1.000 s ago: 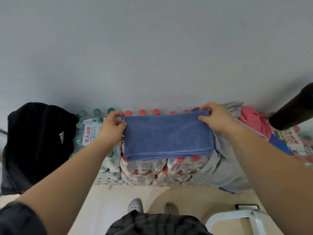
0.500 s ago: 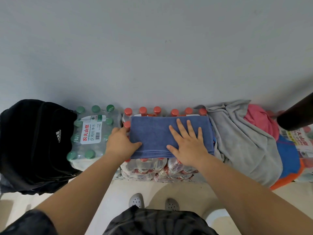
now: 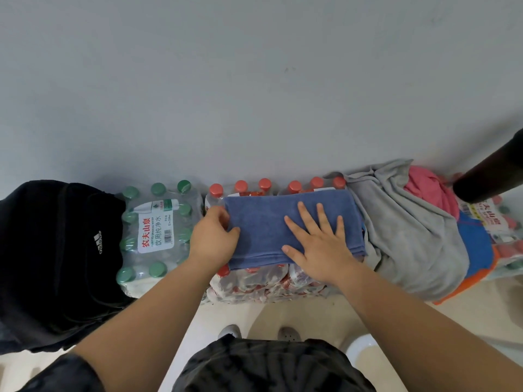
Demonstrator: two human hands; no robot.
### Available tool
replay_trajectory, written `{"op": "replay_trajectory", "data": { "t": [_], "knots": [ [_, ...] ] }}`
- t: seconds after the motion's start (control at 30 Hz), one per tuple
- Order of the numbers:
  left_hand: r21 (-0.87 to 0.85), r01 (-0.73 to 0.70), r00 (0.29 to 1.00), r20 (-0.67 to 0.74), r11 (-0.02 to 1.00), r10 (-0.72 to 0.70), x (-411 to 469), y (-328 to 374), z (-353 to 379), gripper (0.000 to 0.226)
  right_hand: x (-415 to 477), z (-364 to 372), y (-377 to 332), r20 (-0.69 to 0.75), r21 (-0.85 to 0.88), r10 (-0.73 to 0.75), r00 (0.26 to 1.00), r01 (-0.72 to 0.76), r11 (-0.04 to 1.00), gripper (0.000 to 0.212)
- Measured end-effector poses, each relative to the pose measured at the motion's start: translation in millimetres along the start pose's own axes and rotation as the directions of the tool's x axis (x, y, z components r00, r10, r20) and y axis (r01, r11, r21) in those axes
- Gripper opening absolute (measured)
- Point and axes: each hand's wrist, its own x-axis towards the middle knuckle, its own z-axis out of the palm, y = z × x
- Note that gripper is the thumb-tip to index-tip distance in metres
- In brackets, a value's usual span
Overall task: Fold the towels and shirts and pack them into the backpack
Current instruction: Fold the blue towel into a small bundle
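Since earlier, the left hand (image 3: pixel 213 239) is sliding onto the folded blue terry towel (image 3: pixel 260 219), grip pinching its left edge; the right hand (image 3: pixel 319 244) is pressing flat, fingers straight. Soft and floppy, it is lying on shrink-wrapped red-capped bottles (image 3: pixel 254 281), likely needing both ends supported

**Counts by kind.** One folded blue towel (image 3: pixel 263 227) is shown. Two hands are counted, the left hand (image 3: pixel 213 241) and the right hand (image 3: pixel 319 244). One black backpack (image 3: pixel 51 258) is seen. Six red caps (image 3: pixel 240 185) are counted along the far row, and one green-capped bottle pack (image 3: pixel 155 230) is labelled. In one cloth heap (image 3: pixel 410 236) four colours are distinguished: grey, pink, blue, orange. Two shoes (image 3: pixel 229 331) are visible.
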Motion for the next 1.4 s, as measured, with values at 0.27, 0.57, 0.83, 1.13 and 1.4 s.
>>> {"op": "replay_trajectory", "data": {
  "t": [0.27,0.57,0.83,1.13,1.4],
  "knots": [
    [-0.028,-0.170,0.978,0.119,0.985,0.172,-4.0,-4.7,-7.3,0.061,2.1,-0.5,1.1,0.021,0.016,0.019,1.000,-0.020,1.000,0.079],
    [-0.421,-0.016,0.997,0.064,0.907,0.047,-30.5,47.5,-17.2,0.061,3.1,-21.0,24.1,0.026,0.156,-0.129,0.991,0.123,0.980,0.070],
    [-0.235,-0.231,0.969,0.026,0.944,0.244,-39.1,155.4,37.5,0.056,-3.4,-42.6,102.4,-0.266,0.683,-0.025,0.964,0.207,0.701,0.046],
    [-0.038,-0.263,0.944,0.197,0.964,0.265,-33.4,186.1,139.2,0.043,-15.6,-39.6,147.5,-0.018,0.990,-0.029,0.999,0.022,0.139,0.026],
    [0.198,-0.265,0.955,-0.078,0.944,0.285,-39.4,157.9,127.0,0.037,-14.0,-35.1,145.6,0.005,0.918,-0.059,0.998,0.019,0.397,0.032]
  ]
}}
